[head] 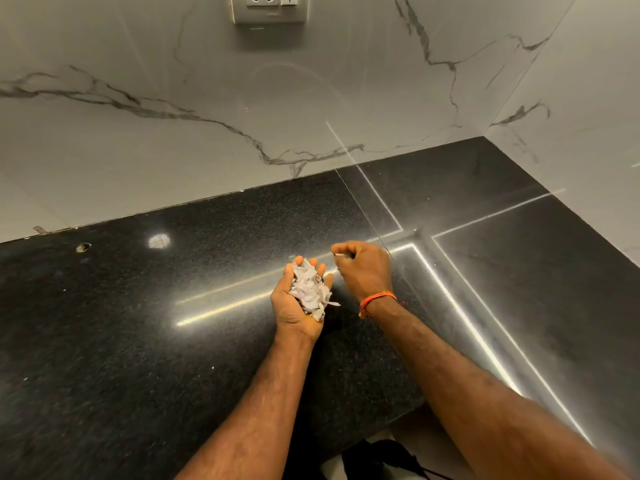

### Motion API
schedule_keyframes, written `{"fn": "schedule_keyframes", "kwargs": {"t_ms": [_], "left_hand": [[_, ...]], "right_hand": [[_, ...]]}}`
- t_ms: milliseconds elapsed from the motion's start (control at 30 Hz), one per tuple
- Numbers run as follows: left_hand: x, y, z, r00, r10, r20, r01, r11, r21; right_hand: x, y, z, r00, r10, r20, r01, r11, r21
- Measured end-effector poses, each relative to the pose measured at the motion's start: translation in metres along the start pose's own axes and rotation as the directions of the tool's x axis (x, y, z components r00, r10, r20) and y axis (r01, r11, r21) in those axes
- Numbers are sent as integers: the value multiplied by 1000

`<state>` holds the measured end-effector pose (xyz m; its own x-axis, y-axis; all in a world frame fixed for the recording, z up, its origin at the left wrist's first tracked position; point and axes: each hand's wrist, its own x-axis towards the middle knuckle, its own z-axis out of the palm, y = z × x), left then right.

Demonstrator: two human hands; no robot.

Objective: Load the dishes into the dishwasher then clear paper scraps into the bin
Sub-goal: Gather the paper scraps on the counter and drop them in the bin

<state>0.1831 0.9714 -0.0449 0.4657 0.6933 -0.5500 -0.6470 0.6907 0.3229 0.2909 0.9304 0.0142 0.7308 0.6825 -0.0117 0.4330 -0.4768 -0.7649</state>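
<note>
Paper scraps (309, 292) lie in the cupped left hand (300, 299); right hand (363, 268) fingers (341, 250) pinch another scrap (339, 254).

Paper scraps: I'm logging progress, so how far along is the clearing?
Mostly gathered: the left hand cups a pile of paper scraps palm up. In hand: the right hand pinches one small scrap over the black countertop. Left: dropping them in the bin, which is not in view. The dishwasher is not in view either.

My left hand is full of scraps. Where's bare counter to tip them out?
Bare black counter lies left of the left hand, up to the marble wall. Also right of the right hand, toward the corner. Between the hands it's tight.
</note>
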Motion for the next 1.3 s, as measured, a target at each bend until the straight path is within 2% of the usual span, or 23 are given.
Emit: {"fn": "schedule_keyframes", "kwargs": {"t_ms": [133, 200, 267, 333, 400, 467, 567, 633, 700, 800, 867, 967, 1100, 1233, 1300], "left_hand": [[0, -5, 13, 993, -36, 117, 43, 998, -56], [0, -5, 19, 987, -53, 149, 61, 997, -50], [3, -2, 23, 985, -48, 168, 58, 997, -53], [7, 0, 23, 986, -33, 163, 46, 996, -75], [10, 3, 17, 987, -21, 159, 32, 997, -65], [11, 6, 11, 990, -4, 142, 10, 999, -40], [10, 11, 5, 994, -1, 108, 6, 999, -48], [9, 15, 3, 995, 16, 97, -12, 999, -50], [9, 20, 1, 994, 33, 104, -27, 998, -58], [9, 28, -3, 994, 49, 103, -43, 997, -57], [10, 32, -5, 992, 66, 108, -62, 997, -48], [8, 38, -9, 989, 95, 113, -88, 994, -65], [5, 42, -11, 991, 111, 75, -106, 992, -63], [2, 46, -13, 991, 117, 66, -113, 992, -59], [0, 49, -15, 989, 131, 65, -127, 990, -64]], "right_hand": [[-9, -25, -1, 968, -150, 201, 154, 988, -4], [-10, -25, -1, 946, -228, 232, 219, 974, 61], [-10, -22, -6, 964, -236, 124, 202, 950, 240], [-2, -9, -14, 985, -167, -41, 171, 926, 336], [9, 14, -20, 985, -54, -161, 106, 936, 334], [16, 40, -22, 978, 11, -210, 40, 971, 236], [12, 72, -13, 996, -10, -88, 8, 1000, -24], [3, 82, 0, 996, -84, 35, 88, 988, -124], [-8, 83, 14, 976, -161, 148, 184, 971, -153], [-16, 77, 25, 949, -145, 280, 180, 978, -104], [-15, 75, 30, 911, -213, 353, 291, 939, -184], [-11, 70, 42, 835, -277, 476, 464, 820, -335], [-3, 67, 53, 775, -390, 498, 593, 721, -358], [4, 62, 51, 804, -408, 431, 544, 799, -258], [9, 51, 54, 773, -409, 484, 569, 785, -246]]}}
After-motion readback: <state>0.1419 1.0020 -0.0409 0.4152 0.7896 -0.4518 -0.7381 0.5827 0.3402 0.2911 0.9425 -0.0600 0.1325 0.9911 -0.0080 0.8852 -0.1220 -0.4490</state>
